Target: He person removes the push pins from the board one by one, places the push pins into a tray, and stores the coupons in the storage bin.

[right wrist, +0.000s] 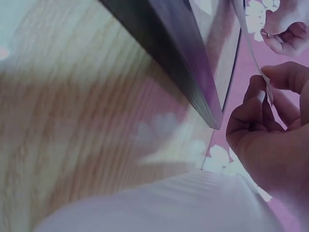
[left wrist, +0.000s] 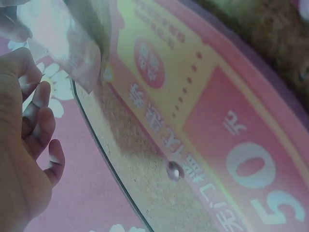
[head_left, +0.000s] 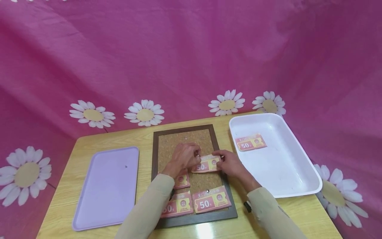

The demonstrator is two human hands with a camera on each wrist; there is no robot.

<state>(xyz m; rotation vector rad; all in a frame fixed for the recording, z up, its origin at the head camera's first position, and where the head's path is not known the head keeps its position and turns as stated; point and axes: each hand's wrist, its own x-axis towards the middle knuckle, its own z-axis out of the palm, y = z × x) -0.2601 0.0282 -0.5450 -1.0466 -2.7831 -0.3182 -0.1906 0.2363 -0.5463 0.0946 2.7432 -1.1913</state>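
Observation:
Over the cork board (head_left: 170, 146), my right hand (head_left: 232, 163) pinches the right edge of a pink and yellow 50 coupon (head_left: 206, 167). My left hand (head_left: 185, 155) is at that coupon's upper left corner, a small shiny thumbtack (right wrist: 266, 34) between its fingertips. Lower on the board lie a coupon (head_left: 212, 200) with a thumbtack (head_left: 208, 191) at its top edge, another coupon (head_left: 179, 205) at left, and a third coupon (head_left: 182, 181) partly hidden by my left arm. In the right wrist view, the held coupon (right wrist: 256, 55) shows edge-on, raised off the board.
A white bin (head_left: 283, 166) on the right holds one more coupon (head_left: 250, 142). At left lies a purple tray (head_left: 110, 189) with a small dark thumbtack-like piece (head_left: 126, 166) on it. The board's dark frame (head_left: 216, 141) stands slightly above the wooden table (head_left: 143, 142).

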